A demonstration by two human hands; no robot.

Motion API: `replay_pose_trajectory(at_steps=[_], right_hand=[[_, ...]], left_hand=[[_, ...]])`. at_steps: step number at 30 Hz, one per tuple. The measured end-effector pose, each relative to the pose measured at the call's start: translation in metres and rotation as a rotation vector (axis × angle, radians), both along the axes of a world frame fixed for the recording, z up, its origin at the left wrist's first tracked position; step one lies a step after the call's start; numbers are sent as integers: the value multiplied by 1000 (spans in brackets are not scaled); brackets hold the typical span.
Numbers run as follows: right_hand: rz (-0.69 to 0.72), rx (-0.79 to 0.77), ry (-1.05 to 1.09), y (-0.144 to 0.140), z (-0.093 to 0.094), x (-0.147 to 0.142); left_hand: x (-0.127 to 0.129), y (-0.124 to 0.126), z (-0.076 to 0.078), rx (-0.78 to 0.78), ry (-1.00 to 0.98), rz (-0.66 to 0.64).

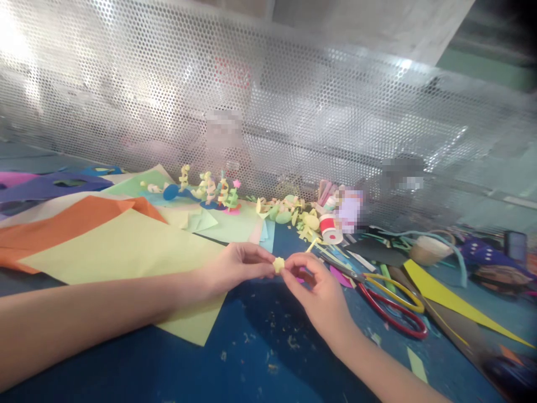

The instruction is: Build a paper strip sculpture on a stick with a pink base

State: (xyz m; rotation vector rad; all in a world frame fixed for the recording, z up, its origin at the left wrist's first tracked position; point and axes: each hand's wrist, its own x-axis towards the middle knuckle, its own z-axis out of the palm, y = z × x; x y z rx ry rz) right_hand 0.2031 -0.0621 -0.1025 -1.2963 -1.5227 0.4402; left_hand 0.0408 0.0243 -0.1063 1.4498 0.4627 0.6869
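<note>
A small pale-yellow star [279, 265], seemingly of paper, is pinched above the blue table [251, 358] between my two hands. My left hand [243, 268] grips its left side with thumb and fingers. On the other side, the fingertips of my right hand [316, 285] press against the star. Beneath my left forearm lies a large light-yellow sheet [126, 252]. Scissors with red and yellow handles [394, 313] rest to the right of my right hand. Small decorated figures of coloured cut pieces [222, 193] stand behind the hands, one topped with a pink star.
Orange sheets [121, 208] and purple sheets [50, 184] lie at the left. A red-and-white spool [330, 229] sits among cut pieces at the back. A pointed yellow strip [457, 302] lies at right. Behind everything rises a perforated metal screen [168, 101].
</note>
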Motion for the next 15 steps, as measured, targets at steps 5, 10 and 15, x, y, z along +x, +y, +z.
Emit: replay_pose_trajectory(at_steps=[5,10,15], right_hand=[[-4,-26,20,0,0,1],[0,-46,18,-1,2,0],[-1,-83,55,-2,1,0]], left_hand=[[0,1,-4,25,11,18],[1,-1,-4,61,14,87],[1,-5,0,174,39,124]])
